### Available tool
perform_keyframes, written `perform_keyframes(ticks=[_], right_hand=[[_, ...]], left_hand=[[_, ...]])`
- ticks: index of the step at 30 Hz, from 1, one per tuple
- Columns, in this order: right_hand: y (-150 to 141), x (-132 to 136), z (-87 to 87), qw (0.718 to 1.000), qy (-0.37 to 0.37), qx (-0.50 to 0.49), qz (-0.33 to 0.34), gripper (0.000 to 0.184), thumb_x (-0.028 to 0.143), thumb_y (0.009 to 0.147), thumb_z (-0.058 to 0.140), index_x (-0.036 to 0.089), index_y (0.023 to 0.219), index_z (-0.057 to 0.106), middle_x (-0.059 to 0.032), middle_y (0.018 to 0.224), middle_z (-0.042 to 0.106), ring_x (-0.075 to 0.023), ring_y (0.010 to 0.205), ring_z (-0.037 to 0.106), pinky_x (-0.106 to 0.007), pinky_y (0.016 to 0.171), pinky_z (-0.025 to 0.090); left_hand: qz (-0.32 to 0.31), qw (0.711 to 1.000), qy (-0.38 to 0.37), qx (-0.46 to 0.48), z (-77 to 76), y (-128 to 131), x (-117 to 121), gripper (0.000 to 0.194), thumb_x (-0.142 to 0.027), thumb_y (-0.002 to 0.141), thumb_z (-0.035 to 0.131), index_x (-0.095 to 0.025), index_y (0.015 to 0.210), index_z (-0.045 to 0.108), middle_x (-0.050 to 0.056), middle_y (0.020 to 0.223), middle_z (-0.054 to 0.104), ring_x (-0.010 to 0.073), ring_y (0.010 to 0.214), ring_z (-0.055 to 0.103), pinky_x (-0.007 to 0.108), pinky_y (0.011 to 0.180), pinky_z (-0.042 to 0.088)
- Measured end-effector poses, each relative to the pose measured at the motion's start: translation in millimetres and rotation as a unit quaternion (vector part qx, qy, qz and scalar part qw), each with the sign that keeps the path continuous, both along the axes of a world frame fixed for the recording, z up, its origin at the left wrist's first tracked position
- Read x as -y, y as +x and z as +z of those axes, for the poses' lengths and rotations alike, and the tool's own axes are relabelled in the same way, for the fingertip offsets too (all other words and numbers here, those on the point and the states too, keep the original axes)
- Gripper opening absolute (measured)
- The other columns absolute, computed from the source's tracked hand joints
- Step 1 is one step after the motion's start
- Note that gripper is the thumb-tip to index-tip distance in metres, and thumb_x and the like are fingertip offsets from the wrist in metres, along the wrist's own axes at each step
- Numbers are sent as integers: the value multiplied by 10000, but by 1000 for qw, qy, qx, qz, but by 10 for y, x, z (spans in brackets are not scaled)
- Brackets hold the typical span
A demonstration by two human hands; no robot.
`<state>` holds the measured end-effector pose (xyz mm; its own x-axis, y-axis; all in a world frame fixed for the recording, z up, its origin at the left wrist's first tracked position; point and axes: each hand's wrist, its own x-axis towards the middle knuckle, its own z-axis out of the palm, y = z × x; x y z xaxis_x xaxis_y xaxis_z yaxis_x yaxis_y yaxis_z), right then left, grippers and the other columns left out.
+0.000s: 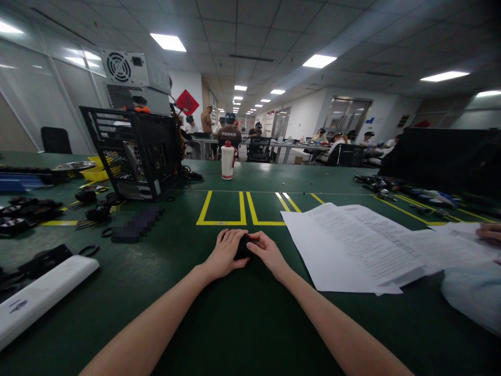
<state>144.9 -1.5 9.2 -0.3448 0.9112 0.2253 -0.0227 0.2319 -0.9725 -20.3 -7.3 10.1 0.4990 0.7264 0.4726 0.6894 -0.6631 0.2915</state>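
Both my hands meet over a small black object (242, 247) on the green table, just in front of the yellow tape outlines. My left hand (227, 250) curls around its left side, thumb toward me. From the other side my right hand (266, 250) presses its fingertips against the object's upper right. Much of the object is hidden by fingers, so its kind cannot be made out. To the right of my right hand lie printed paper sheets (348, 245).
An open computer case (144, 151) with power supplies on top stands at the left back. A white bottle (227, 162) stands mid-table. A long white bar (47, 297) and black cables lie left. Another person's hand (489, 232) rests at the right edge.
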Motion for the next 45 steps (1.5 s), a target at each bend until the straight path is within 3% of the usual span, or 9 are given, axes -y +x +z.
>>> perform_keyframes(ticks=[4,9,14,27,31,39,45], right_hand=[[-2,27,10,1000,17,-20,12,251,207,666,600,214,907,530,-5,953,563,-163,964,521,-340,888,380],[-9,52,28,1000,22,-8,-15,175,243,703,560,210,874,550,-9,944,566,-158,951,528,-343,892,379],[-7,20,-1,999,9,3,-32,299,248,701,555,223,995,513,-28,1026,555,-166,977,518,-361,884,382],[-10,87,68,1000,-9,-6,-11,219,251,705,554,209,920,542,-15,958,575,-163,941,535,-351,867,403],[-18,26,7,1000,2,0,-26,282,253,704,555,208,980,525,-28,1011,564,-166,960,528,-351,880,391],[3,40,-9,1000,-11,-26,11,345,233,649,612,211,980,518,-24,1021,566,-170,982,526,-354,876,395],[-10,23,3,1000,5,-16,-17,224,281,702,559,204,913,546,-14,920,580,-154,897,547,-341,851,407]], left_hand=[[6,1000,0,7,-7,9,-9,636,-293,657,598,-220,1196,269,68,1150,431,230,1104,368,446,981,176],[5,1000,-9,11,-14,9,-13,629,-312,673,585,-228,1204,260,62,1157,427,226,1110,366,446,986,171],[8,1000,-10,12,-6,14,-5,618,-298,673,583,-225,1198,265,63,1159,426,226,1112,364,445,989,166],[4,1000,-16,7,22,4,7,618,-306,678,580,-227,1199,257,59,1148,429,226,1101,370,446,982,180],[5,1000,-15,7,24,6,6,612,-297,671,584,-221,1190,268,63,1143,431,226,1101,369,440,979,188],[8,1000,-5,7,-13,7,-11,620,-281,660,593,-221,1187,270,60,1148,428,222,1100,369,436,983,175],[6,1000,-7,4,5,5,-1,631,-299,666,591,-227,1197,257,65,1159,420,230,1113,358,444,981,178]])
